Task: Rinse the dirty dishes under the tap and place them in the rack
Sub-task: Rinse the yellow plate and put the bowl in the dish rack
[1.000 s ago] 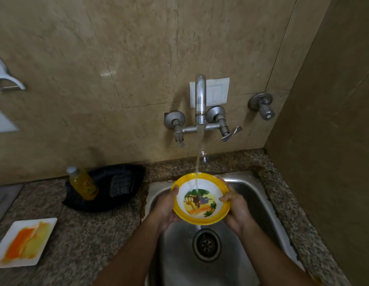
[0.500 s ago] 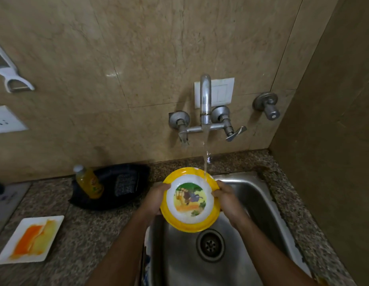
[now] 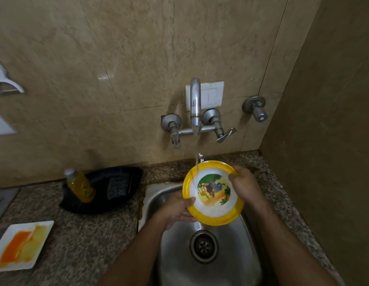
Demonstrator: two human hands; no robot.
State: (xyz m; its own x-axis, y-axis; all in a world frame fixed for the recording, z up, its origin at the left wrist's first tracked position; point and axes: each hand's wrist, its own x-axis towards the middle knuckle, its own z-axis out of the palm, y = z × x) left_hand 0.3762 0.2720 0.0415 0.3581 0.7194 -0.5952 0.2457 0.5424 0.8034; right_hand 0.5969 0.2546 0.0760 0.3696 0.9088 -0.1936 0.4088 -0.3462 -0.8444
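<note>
Now, yellow bowl [image 3: 212, 193] gripped between left hand [image 3: 175, 211], right hand [image 3: 244, 185]

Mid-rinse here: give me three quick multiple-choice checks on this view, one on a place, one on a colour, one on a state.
1. Where is the stained white plate?
A. In the sink
B. On the counter, left of the sink
C. Under the tap

2. What colour is the bowl's rim?
A. Yellow
B. Blue
C. Green

3. What is the tap doing?
A. Off
B. Running onto the bowl
C. Running straight down the drain

Answers: 1 B, it lies on the granite counter; 2 A, a yellow band rings the picture; 3 B, the stream hits the bowl held by left hand and right hand.
</note>
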